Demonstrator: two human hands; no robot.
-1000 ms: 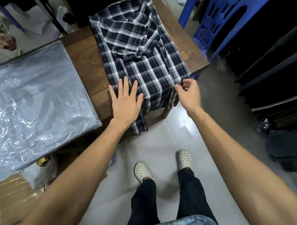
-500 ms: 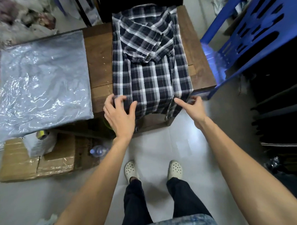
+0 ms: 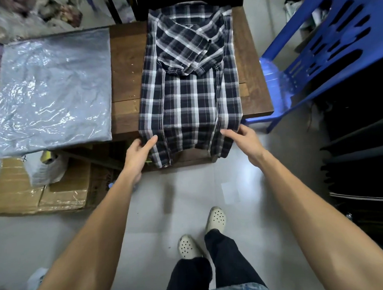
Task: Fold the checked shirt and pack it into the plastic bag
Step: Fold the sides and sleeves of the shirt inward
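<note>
The checked shirt (image 3: 189,94), dark blue with white lines, lies lengthwise on the wooden table (image 3: 126,66), sides folded in, collar at the far end. Its hem hangs over the near table edge. My left hand (image 3: 140,150) grips the hem's lower left corner, thumb on top of the cloth. My right hand (image 3: 244,137) holds the lower right corner, fingers laid over the fabric edge. The clear plastic bag (image 3: 52,89) lies flat to the left, partly on the table, apart from both hands.
A blue plastic chair (image 3: 327,51) stands close to the table's right side. Cardboard boxes (image 3: 41,195) and a white bottle sit on the floor under the bag. Dark stacked clothes fill the right edge. My feet stand on the pale floor below.
My left hand slid off the top of the shirt down to the hem's left corner. My right hand dropped to the right corner. The view shifted to centre the shirt.
</note>
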